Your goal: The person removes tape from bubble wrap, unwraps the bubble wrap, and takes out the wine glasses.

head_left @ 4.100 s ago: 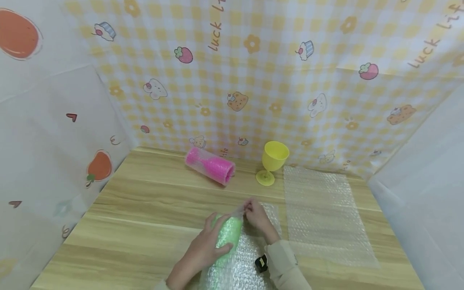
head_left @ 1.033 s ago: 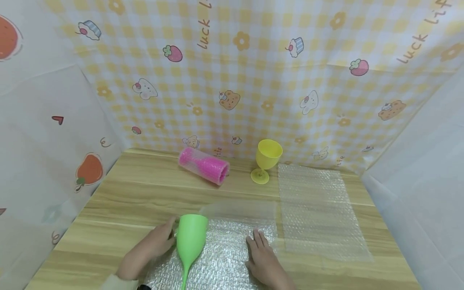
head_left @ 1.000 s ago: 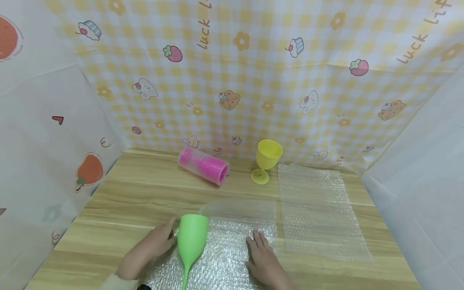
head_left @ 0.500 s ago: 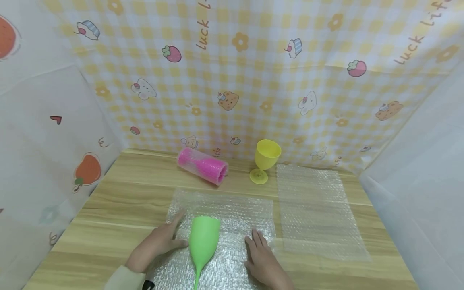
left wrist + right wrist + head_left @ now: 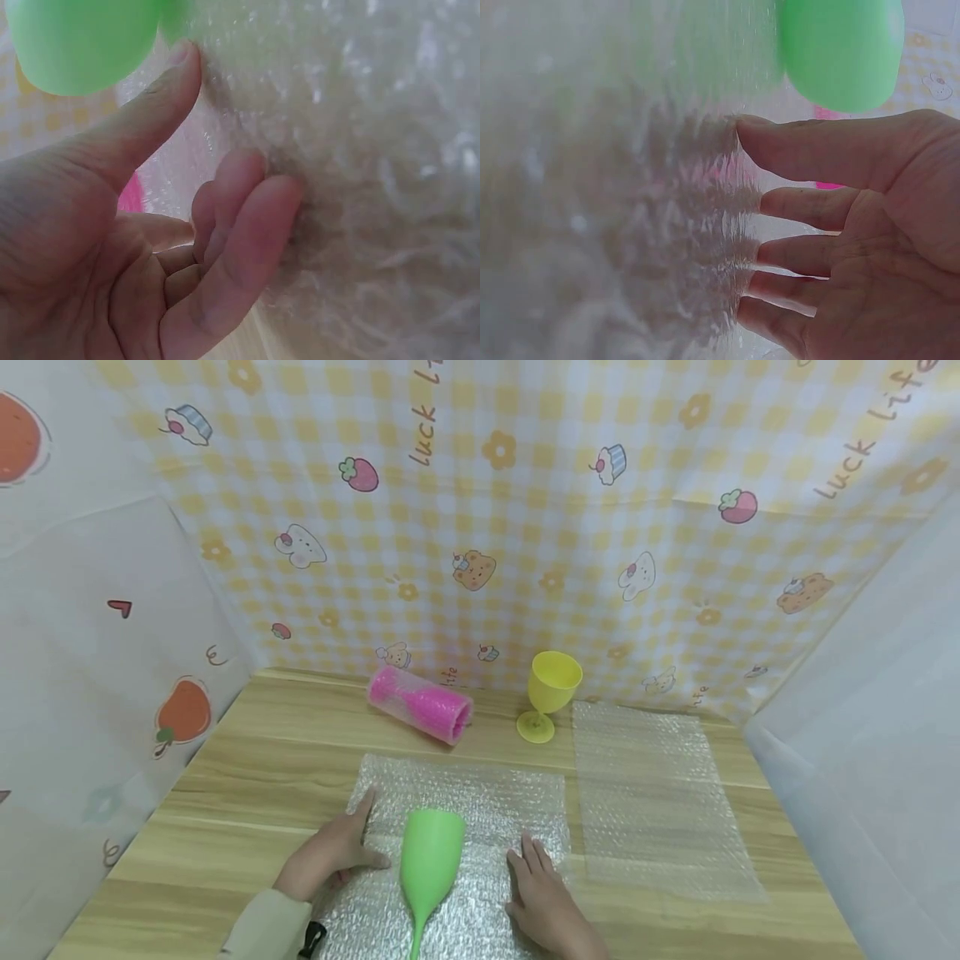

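A light green plastic goblet (image 5: 432, 858) lies on its side on a sheet of bubble wrap (image 5: 480, 785), its bowl pointing away and its stem running off the bottom edge of the head view. My left hand (image 5: 332, 853) rests on the sheet's left side, index finger stretched forward and thumb toward the goblet. In the left wrist view the thumb (image 5: 161, 105) is extended while other fingers bend loosely at the plastic. On the right side of the sheet, my right hand (image 5: 542, 893) presses with spread fingertips; the right wrist view shows its thumb (image 5: 810, 146) against the wrap. Neither hand grips anything.
Farther back lies a pink goblet rolled in bubble wrap (image 5: 420, 703). A yellow goblet (image 5: 553, 683) stands upright beside it. A second bubble wrap sheet (image 5: 660, 802) lies flat on the wooden table (image 5: 225, 810) at right. Printed cloth (image 5: 517, 527) encloses the back and sides.
Earlier the green goblet was inside the bubble wrap between both hands. The sheet now lies spread out, its far left corner flattened, and the bare goblet has shifted rightward, away from my left hand.
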A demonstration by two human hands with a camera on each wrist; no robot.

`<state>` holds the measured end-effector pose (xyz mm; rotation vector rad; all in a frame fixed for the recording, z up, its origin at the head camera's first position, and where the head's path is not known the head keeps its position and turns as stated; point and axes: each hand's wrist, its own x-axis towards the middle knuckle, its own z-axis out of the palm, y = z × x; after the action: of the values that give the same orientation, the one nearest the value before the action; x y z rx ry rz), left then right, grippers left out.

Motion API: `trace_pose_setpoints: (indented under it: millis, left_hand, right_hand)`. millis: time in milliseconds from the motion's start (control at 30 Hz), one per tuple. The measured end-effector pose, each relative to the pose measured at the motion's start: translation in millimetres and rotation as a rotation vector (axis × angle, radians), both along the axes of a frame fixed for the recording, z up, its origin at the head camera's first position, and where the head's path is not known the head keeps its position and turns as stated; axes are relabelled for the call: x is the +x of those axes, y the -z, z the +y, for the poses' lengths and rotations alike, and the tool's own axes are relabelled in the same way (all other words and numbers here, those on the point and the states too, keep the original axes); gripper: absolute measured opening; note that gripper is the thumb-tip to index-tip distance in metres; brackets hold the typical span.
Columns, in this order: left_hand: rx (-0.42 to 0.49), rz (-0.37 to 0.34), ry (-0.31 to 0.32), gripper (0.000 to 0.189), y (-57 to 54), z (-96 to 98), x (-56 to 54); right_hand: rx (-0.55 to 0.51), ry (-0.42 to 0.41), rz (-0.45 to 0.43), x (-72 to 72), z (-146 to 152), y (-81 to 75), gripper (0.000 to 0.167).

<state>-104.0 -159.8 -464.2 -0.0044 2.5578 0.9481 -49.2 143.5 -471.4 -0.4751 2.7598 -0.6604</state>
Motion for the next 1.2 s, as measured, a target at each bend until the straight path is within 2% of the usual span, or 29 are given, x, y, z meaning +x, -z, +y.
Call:
trace_pose_setpoints:
  millis: [200,333,467,567,633,700,800,900,967,1067,1200]
  left_hand:
    - [-0.045,-0.012,0.008,0.117,-3.1,-0.8,2.3]
    - [-0.085,-0.019,0.039,0.118,-6.5,-3.6,5.0]
    - [-0.116,-0.036,0.049,0.118,-8.5,-5.2,6.0]
    - [-0.132,-0.025,0.055,0.117,-8.9,-4.7,6.3]
    - [-0.139,-0.012,0.061,0.118,-8.9,-3.6,6.3]
    - [-0.147,-0.004,0.062,0.118,-8.7,-2.2,6.1]
    - [-0.156,-0.011,0.053,0.117,-8.9,-0.6,5.7]
    - [-0.161,-0.022,0.041,0.116,-9.9,0.3,5.5]
    - [-0.160,-0.033,0.033,0.116,-10.4,0.9,5.3]
    - [-0.163,-0.038,0.041,0.117,-11.7,1.6,5.9]
    - [-0.185,-0.031,0.067,0.117,-12.2,1.7,6.5]
  right_hand:
    - [0.008,-0.017,0.000,0.5,0,1.9,0.063]
    - [0.024,-0.025,-0.011,1.0,-1,2.5,0.064]
    - [0.033,-0.015,-0.038,1.7,-1,-0.2,0.064]
    - [-0.002,0.008,-0.056,3.6,-5,-6.2,0.059]
    - [-0.074,0.007,-0.049,7.2,-10,-9.8,0.048]
    - [-0.189,-0.006,-0.094,12.8,-20,-11.3,0.038]
    - [-0.420,-0.027,-0.273,23.1,-40,-7.6,0.025]
    - [-0.572,0.037,-0.470,31.9,-62,-0.2,0.026]
    - [-0.601,0.107,-0.527,35.9,-74,5.0,0.028]
    - [-0.626,0.194,-0.551,39.4,-86,12.0,0.029]
    - [-0.683,0.255,-0.584,41.1,-92,16.5,0.027]
